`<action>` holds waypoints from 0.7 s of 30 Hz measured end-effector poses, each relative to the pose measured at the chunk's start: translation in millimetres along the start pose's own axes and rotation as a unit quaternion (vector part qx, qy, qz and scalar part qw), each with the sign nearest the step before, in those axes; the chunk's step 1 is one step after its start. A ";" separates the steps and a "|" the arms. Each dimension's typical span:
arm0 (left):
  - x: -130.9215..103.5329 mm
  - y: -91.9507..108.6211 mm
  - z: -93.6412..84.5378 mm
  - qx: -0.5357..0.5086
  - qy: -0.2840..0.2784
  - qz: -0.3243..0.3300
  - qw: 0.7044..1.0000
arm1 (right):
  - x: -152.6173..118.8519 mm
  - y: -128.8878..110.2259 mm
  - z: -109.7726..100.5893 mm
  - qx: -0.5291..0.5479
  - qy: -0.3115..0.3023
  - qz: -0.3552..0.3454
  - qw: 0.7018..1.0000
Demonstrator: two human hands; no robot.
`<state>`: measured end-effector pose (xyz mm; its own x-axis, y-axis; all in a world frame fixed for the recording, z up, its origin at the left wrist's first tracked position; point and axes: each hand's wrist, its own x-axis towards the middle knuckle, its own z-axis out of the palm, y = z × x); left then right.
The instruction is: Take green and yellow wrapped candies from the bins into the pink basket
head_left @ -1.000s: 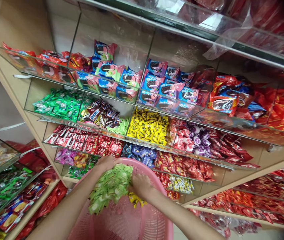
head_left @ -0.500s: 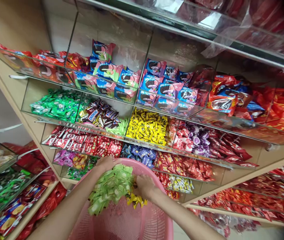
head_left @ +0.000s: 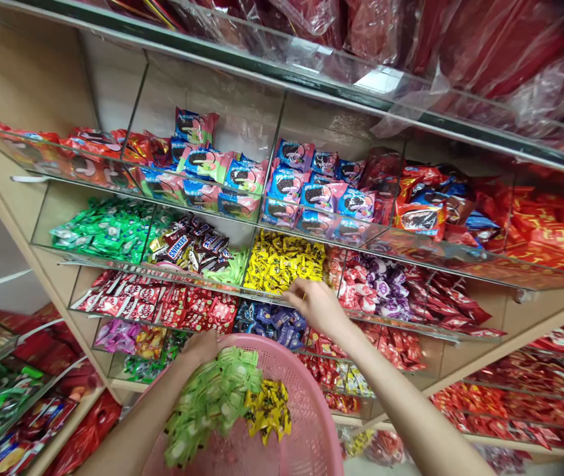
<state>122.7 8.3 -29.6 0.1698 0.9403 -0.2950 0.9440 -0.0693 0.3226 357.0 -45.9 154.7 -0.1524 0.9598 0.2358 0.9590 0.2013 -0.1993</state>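
Loosely curled right hand [head_left: 317, 304] near candies [head_left: 282, 261], left hand [head_left: 200, 349] gripping basket [head_left: 317, 396]

a candy shop, it seems: clear-fronted wooden shelves [head_left: 34, 79] hold wrapped sweets [head_left: 282, 263] and cookie packets [head_left: 289, 182] sorted by kind.

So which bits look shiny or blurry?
In the head view, white glare shines on the top glass panel; also in the head view, the lower-left packets look smeared, while the yellow sweets by the right hand look clearer; the head view's upper-right corner is black.
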 end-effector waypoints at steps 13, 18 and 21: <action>-3.7 -1.1 -0.4 -0.023 0.014 0.009 1.000 | 50.4 16.4 13.5 -0.082 0.032 0.102 0.991; -4.2 -1.4 -1.3 -0.024 0.007 0.007 1.000 | 50.6 17.5 20.1 -0.064 0.046 0.082 0.994; -5.9 -0.8 -2.3 -0.026 0.005 0.007 1.000 | 49.7 23.5 21.4 -0.011 0.064 0.052 0.997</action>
<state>120.4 3.6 -26.1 0.1802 0.9424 -0.2819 0.9254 -0.0653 0.3732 366.9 10.7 141.4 -0.0221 0.9420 0.3348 0.9734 0.0967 -0.2078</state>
